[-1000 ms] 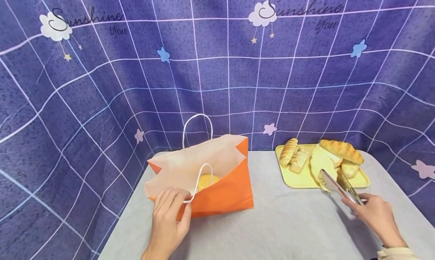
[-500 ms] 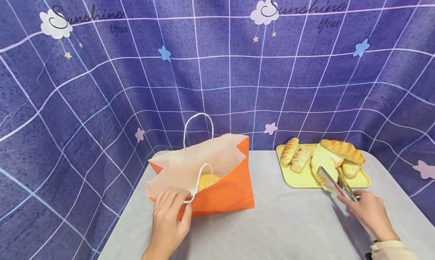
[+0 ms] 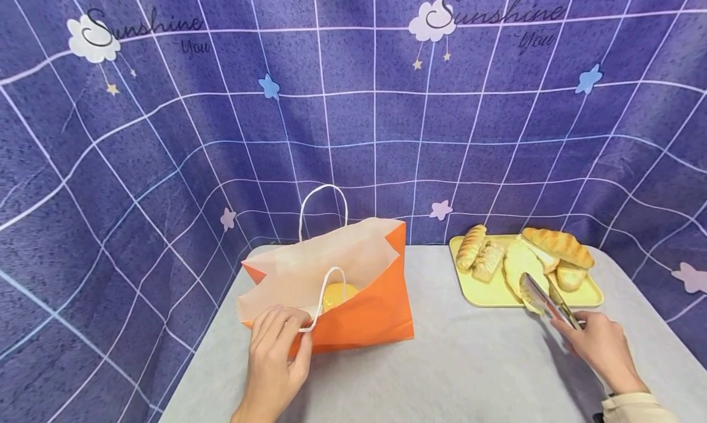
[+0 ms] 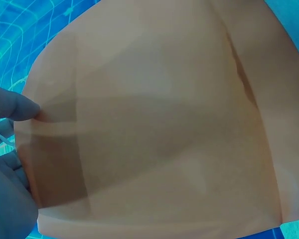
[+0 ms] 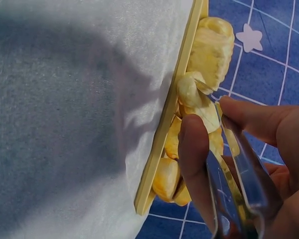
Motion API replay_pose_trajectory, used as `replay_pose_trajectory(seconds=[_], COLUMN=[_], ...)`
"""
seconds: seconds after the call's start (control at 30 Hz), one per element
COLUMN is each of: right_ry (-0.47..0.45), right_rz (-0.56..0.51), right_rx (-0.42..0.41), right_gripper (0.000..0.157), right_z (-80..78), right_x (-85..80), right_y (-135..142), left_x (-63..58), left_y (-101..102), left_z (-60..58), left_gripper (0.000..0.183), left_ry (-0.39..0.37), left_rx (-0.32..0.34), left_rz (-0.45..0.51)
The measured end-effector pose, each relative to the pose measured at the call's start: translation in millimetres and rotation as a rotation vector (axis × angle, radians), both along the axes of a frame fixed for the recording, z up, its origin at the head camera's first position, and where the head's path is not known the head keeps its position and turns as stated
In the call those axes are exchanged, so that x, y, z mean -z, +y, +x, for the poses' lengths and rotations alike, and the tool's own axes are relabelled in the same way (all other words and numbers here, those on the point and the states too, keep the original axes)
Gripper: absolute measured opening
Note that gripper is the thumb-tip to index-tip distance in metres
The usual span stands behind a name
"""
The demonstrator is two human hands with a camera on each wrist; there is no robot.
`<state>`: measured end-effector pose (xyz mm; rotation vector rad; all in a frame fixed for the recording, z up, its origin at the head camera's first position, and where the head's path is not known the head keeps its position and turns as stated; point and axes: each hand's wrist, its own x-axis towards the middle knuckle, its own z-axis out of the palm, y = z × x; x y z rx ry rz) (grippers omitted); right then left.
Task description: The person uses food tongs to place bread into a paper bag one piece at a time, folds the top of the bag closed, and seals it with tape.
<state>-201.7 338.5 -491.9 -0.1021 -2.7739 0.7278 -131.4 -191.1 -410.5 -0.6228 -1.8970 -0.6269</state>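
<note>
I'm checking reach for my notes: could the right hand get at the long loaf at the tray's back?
Probably yes: nothing lies on top of the long loaf. But the right hand holds tongs whose tips are at the pale bread.

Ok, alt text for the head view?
Right hand holds metal tongs at a pale round bread on a yellow rectangular tray; left hand holds the rim of an open orange paper bag with a rounded yellow item inside.

The downward head view shares the tray (image 3: 482, 293) with nearer right wrist's.
</note>
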Motion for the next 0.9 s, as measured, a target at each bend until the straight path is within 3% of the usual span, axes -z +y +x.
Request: replay_pose_trajectory(seconds=[0.33, 0.6, 0.9], right_ry=[0.062, 0.097, 0.074], right_rz=[0.008, -0.045, -0.070], right_rx=[0.008, 0.021, 0.071], right_gripper=[0.033, 0.031, 0.044], right_z=[2.3, 10.6, 16.9], right_x=[1.4, 6.8, 2.5], right_y=[-2.5, 2.8, 13.1], left_x=[0.1, -0.1, -0.1], left_y=[1.1, 2.2, 2.1], left_z=[-0.9, -1.7, -1.7], left_gripper=[0.016, 0.015, 0.016], left_ry=[0.011, 0.017, 0.017], left_rx=[0.005, 0.006, 0.000], left_rz=[0.004, 0.005, 0.007])
